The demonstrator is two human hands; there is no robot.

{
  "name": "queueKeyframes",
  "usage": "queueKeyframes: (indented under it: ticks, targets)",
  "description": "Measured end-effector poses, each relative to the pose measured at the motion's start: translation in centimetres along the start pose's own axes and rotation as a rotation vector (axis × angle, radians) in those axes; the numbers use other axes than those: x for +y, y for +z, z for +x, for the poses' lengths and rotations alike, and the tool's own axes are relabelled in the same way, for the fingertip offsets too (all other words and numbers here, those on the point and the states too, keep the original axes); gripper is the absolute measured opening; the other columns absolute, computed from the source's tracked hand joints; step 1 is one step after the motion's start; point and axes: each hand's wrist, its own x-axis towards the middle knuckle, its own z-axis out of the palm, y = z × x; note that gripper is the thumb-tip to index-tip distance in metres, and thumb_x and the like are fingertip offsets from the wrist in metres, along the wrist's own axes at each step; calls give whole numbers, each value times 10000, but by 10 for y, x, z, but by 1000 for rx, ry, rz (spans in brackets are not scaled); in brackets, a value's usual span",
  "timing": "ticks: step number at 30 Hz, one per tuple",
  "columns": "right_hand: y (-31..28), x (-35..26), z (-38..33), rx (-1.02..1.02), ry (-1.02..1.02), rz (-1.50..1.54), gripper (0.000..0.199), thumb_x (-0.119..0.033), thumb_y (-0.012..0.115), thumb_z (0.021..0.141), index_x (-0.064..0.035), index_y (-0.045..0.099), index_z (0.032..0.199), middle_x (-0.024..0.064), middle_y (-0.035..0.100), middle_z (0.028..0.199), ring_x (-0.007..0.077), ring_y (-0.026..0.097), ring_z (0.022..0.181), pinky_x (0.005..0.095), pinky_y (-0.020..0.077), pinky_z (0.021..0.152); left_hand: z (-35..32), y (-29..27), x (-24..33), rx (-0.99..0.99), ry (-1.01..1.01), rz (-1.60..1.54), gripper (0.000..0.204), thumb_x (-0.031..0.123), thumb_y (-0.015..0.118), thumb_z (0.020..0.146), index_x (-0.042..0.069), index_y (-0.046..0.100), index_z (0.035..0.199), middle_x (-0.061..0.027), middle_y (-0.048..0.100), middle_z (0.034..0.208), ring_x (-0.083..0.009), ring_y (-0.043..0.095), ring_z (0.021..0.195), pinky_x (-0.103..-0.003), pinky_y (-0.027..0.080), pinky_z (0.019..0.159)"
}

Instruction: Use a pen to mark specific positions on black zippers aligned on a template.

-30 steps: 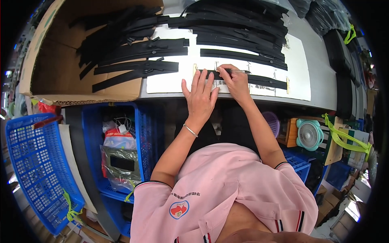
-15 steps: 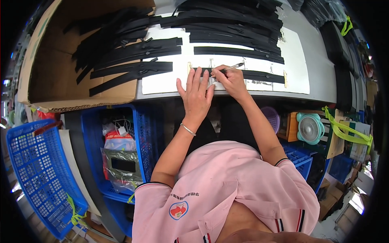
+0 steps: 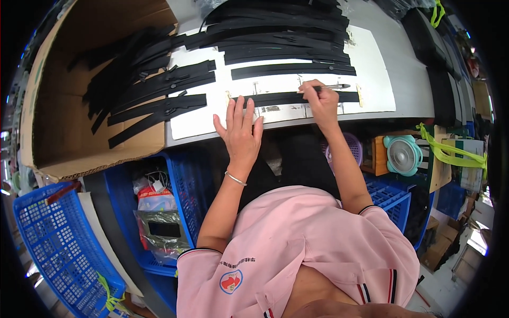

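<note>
A black zipper (image 3: pixel 281 98) lies lengthwise on a white board (image 3: pixel 371 69) that carries dark marks and small tape pieces. My left hand (image 3: pixel 241 140) rests flat with fingers spread, its fingertips pressing the zipper's left end. In my right hand (image 3: pixel 323 106) is a pen (image 3: pixel 338 86), pinched near its tip, over the zipper right of its middle; whether the tip touches is hidden by the fingers. Just beyond lies another black zipper (image 3: pixel 291 70). Several more zippers (image 3: pixel 275 37) are piled at the far side of the board.
An open cardboard box (image 3: pixel 55 122) stands at the left, with black zippers (image 3: pixel 132 79) spread into it. Below the table are blue crates (image 3: pixel 183 196), a blue basket (image 3: pixel 58 233) and a small teal fan (image 3: pixel 403 155). Black blocks (image 3: pixel 442 90) line the table's right edge.
My right hand has moved right along the zipper with the pen, away from my left hand. The left hand still holds down the zipper's left end. The view has shifted slightly.
</note>
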Motion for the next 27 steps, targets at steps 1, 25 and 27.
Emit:
queueKeyframes:
  ticks: [1, 25, 27]
  targets:
    - [-7, 5, 2, 22, -1, -71, 206, -100, 652, 975, 62, 731, 874, 60, 747, 809, 97, 645, 631, 250, 483, 579, 0, 0, 0, 4, 8, 12, 503, 260, 713, 948, 120, 610, 1420, -83, 553, 1491, -281, 420, 1457, -591, 102, 1206]
    - [-9, 29, 4, -21, -136, -245, 222, -151, 674, 960, 29, 704, 834, 74, 733, 828, 206, 661, 602, 304, 485, 569, 52, 33, 67, 80, 105, -435, 155, 103, 759, 866, 49, 764, 1011, -59, 698, 1067, -255, 609, 1028, -408, 410, 967]
    - [-8, 27, 3, -5, -127, -193, 215, -148, 675, 956, 26, 707, 834, 76, 731, 816, 204, 662, 602, 304, 487, 569, 53, 38, 68, 73, 75, -396, 114, 87, 773, 839, 56, 761, 948, -39, 693, 1028, -237, 609, 1004, -389, 404, 933]
